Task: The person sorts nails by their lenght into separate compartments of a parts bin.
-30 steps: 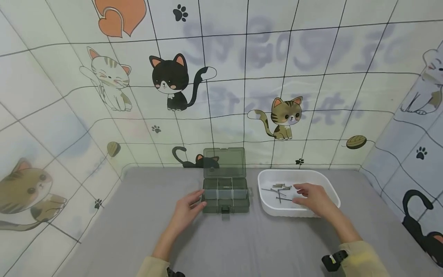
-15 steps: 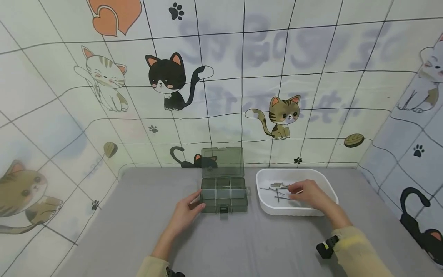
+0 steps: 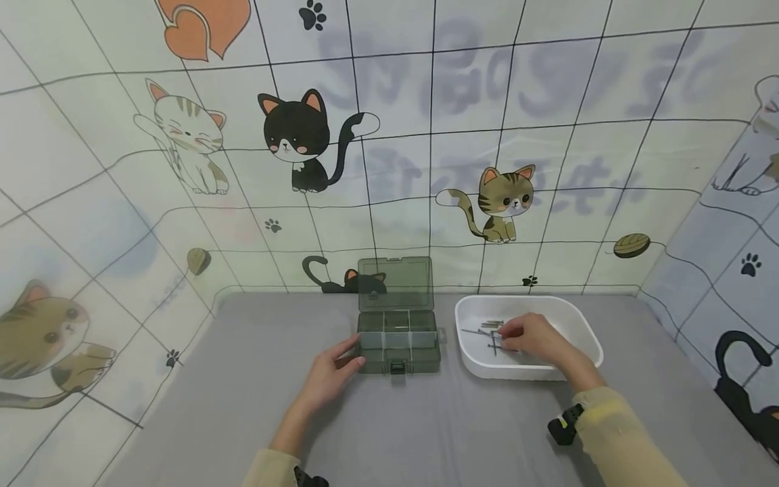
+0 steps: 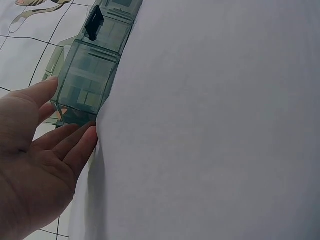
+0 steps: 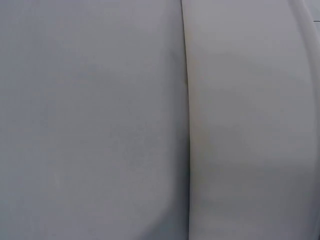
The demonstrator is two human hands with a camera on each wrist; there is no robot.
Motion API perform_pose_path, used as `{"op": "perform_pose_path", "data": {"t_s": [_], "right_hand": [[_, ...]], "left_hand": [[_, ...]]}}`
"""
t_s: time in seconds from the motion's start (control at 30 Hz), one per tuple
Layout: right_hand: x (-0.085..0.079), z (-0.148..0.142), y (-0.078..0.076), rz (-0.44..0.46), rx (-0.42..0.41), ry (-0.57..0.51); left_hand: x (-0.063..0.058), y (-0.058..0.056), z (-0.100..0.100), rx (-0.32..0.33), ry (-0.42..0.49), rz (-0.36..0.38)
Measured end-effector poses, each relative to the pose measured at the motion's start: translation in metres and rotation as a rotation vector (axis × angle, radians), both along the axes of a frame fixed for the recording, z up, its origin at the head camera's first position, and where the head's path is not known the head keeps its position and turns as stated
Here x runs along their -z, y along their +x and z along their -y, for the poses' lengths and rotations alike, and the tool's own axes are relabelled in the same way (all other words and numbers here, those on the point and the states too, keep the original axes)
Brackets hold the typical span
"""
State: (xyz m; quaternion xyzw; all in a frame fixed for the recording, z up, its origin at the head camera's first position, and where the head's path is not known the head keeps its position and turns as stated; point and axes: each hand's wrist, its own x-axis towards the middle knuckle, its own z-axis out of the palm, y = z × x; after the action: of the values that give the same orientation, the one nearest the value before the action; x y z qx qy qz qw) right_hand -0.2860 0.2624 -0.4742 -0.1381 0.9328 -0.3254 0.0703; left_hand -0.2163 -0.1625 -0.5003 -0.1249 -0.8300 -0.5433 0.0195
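The right hand reaches into the white tray, its thumb and fingertips bent down at the loose nails; whether it has one pinched I cannot tell, since the fingers cover the spot and the right wrist view catches just the tray's side and the table. The left hand rests nearly straight fingers against the left end of the box, steadying it without clasping it.

The nails lie crossed, so lifting one could drag or flick its neighbours. A slim shank could also roll out of a loose pinch, and a bump to so light-looking a box might shift it if the left hand slackened.

The box is smoky green plastic, squared and divided inside, its lid raised (clear enough that the printed cat shows through). The tray is smooth and round-cornered, the nails thin and straight, the table cover matt grey.
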Motion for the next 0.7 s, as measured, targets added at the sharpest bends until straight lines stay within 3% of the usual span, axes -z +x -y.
{"op": "perform_pose_path", "data": {"t_s": [0.3, 0.7], "right_hand": [[0.0043, 0.0031, -0.0072, -0.025, -0.035, 0.029], [0.0060, 0.0060, -0.0095, -0.043, -0.048, 0.057]], "left_hand": [[0.0006, -0.0023, 0.0012, 0.002, -0.022, 0.032], [0.0033, -0.0037, 0.0024, -0.021, -0.056, 0.019]]}}
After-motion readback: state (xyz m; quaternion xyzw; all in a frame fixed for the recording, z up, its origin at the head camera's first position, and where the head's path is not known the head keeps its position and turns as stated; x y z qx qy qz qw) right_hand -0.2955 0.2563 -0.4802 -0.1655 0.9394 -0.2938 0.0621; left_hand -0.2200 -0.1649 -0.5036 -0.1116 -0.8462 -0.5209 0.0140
